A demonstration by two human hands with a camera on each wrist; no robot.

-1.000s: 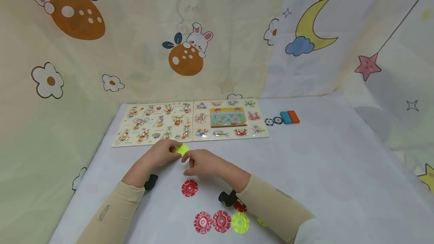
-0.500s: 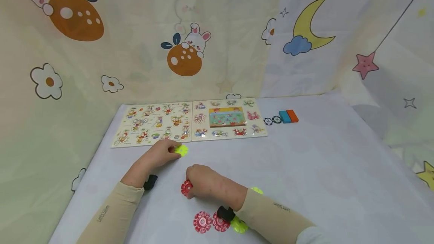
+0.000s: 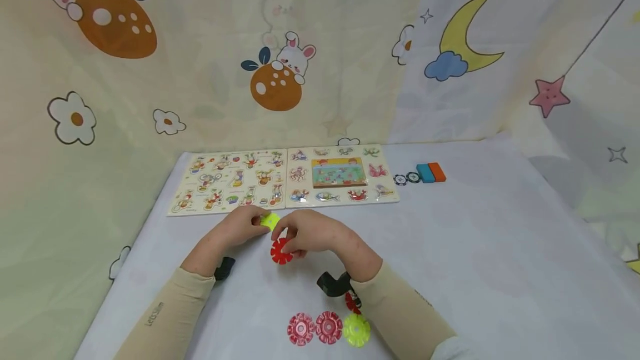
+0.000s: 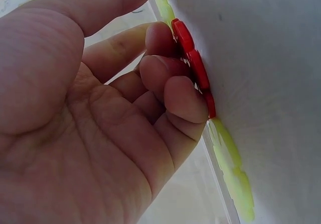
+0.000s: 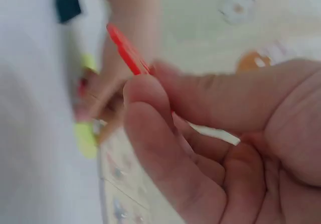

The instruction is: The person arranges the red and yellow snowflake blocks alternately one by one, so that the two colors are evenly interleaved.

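Observation:
My right hand (image 3: 312, 232) pinches a red notched plastic disc (image 5: 128, 53) between thumb and fingertips, tilted up off the table. My left hand (image 3: 242, 225) rests low near the boards, thumb and forefinger at a yellow notched disc (image 3: 270, 221). In the left wrist view its curled fingertips lie against another red disc (image 4: 195, 66), which the hand hides from the head view. A further yellow disc (image 4: 233, 171) lies beyond that red one, so the discs form a row under the left hand. The held disc is close to the row's right end.
Two picture puzzle boards (image 3: 227, 185) lie behind the hands. At the front are two red discs (image 3: 301, 329), a yellow disc (image 3: 356, 330) and a red disc (image 3: 352, 303) partly behind the right wrist. Round chips (image 3: 406, 178) and blue and orange blocks (image 3: 431, 173) sit back right.
My right hand drew back toward me, took the red disc from the table and lifted it up beside the left hand. The left hand has stayed in place at the yellow disc.

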